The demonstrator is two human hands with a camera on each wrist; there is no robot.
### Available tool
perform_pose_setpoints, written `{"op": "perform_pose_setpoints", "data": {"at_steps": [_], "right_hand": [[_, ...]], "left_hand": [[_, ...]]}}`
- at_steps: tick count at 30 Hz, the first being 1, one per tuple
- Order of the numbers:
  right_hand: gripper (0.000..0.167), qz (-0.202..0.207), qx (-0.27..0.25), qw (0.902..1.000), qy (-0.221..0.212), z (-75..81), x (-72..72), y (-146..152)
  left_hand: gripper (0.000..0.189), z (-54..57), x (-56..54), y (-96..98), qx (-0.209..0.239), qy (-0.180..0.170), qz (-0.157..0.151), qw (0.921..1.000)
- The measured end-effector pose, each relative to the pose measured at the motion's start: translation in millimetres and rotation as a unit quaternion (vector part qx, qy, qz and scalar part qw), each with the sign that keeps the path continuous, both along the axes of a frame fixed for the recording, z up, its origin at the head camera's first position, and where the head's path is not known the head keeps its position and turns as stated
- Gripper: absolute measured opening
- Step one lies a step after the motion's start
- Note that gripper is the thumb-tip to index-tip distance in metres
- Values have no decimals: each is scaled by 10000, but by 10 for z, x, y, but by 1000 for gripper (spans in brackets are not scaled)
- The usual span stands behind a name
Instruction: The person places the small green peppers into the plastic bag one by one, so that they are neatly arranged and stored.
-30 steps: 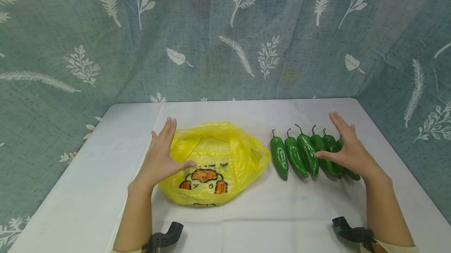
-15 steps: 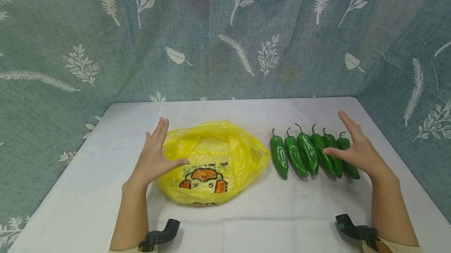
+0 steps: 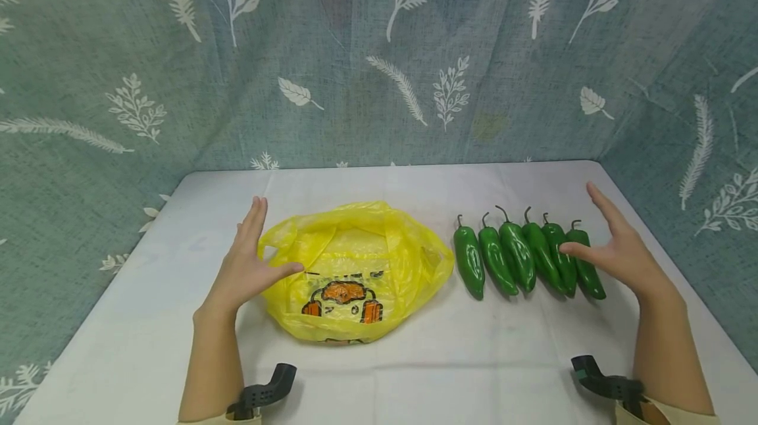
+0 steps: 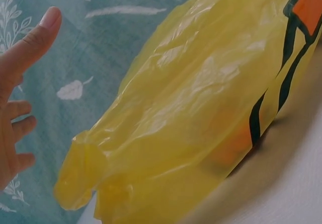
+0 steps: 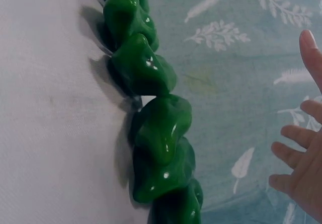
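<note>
A yellow plastic bag (image 3: 414,280) with an orange and black cartoon print lies on the table, its mouth gaping. My left hand (image 3: 245,267) hovers at the bag's left side, fingers straight and thumb spread, holding nothing. In the left wrist view the yellow bag (image 4: 171,103) is apart from the left hand (image 4: 20,68). Several green peppers (image 3: 517,257) with curved stems lie in a row right of the bag. Beside the rightmost pepper (image 3: 586,267) my right hand (image 3: 630,257) is spread and holds nothing. The right wrist view shows the peppers' tips (image 5: 161,128) and the right hand (image 5: 302,158).
A white cloth covers the table (image 3: 438,372). Blue-green fabric (image 3: 367,116) with white leaf prints stands behind and at both sides. Black camera mounts are strapped to the left wrist (image 3: 260,395) and right wrist (image 3: 616,385).
Both hands have moved apart, the left one leftward from over the bag's edge, the right one rightward, uncovering the rightmost pepper. The bag and peppers have stayed in place.
</note>
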State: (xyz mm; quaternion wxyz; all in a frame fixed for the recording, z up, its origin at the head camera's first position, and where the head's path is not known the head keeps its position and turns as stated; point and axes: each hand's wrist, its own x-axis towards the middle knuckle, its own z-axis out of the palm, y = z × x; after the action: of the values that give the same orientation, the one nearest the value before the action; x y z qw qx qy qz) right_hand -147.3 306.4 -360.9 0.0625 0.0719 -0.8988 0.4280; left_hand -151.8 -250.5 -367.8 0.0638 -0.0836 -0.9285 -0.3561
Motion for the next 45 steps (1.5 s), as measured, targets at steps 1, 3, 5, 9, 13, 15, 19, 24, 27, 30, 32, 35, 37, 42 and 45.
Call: {"op": "perform_pose_setpoints", "data": {"at_steps": [1, 3, 5, 9, 13, 15, 19, 24, 27, 30, 32, 35, 37, 42, 45], "right_hand": [[105, -23, 6, 10000, -22, 2, 4, 13], [104, -51, 7, 10000, -32, 1, 8, 42], [103, -46, -9, 10000, 0, -6, 10, 70], [103, -98, -60, 9999, 40, -27, 11, 119], [102, -131, -134, 9998, 27, -38, 12, 165], [101, -132, -213, 9997, -10, -34, 15, 188], [99, -97, -416, 9991, -15, -53, 20, 231], [97, -60, -559, 9983, 126, -126, 21, 287], [96, -61, -579, 9982, 170, -176, 11, 315], [95, -111, -572, 9983, 85, -224, -3, 334], [93, -150, -551, 9984, 34, -255, -14, 345], [92, -162, -525, 9985, 67, -327, -52, 380], [92, -198, -444, 9988, 108, -421, -91, 440], [89, -247, -402, 9989, 6, -619, -164, 560], [87, -199, -526, 9983, -142, -604, -145, 533]], "left_hand": [[118, -3, 0, -12, 17, -10, 22, 10000], [117, -10, 0, -35, -3, 9, 63, 10000], [116, -17, -3, -60, 13, -7, 138, 9999], [116, -35, -11, -114, 99, -101, 268, 9995], [112, -52, -17, -173, 455, -288, 228, 9983], [110, -59, -20, -205, 634, -375, 182, 9971], [108, -68, -13, -261, 838, -638, 168, 9943], [107, -124, -21, -307, 927, -972, 172, 9908], [104, -184, -31, -344, 1016, -990, 131, 9898], [102, -257, -39, -398, 1243, -883, 34, 9883], [100, -302, -40, -425, 1380, -796, -6, 9872], [99, -366, -41, -458, 1590, -738, -86, 9845], [98, -395, -41, -477, 1681, -817, -92, 9823], [96, -454, -56, -517, 1764, -1079, -259, 9781], [95, -487, -74, -524, 1534, -1238, -245, 9801]]}}
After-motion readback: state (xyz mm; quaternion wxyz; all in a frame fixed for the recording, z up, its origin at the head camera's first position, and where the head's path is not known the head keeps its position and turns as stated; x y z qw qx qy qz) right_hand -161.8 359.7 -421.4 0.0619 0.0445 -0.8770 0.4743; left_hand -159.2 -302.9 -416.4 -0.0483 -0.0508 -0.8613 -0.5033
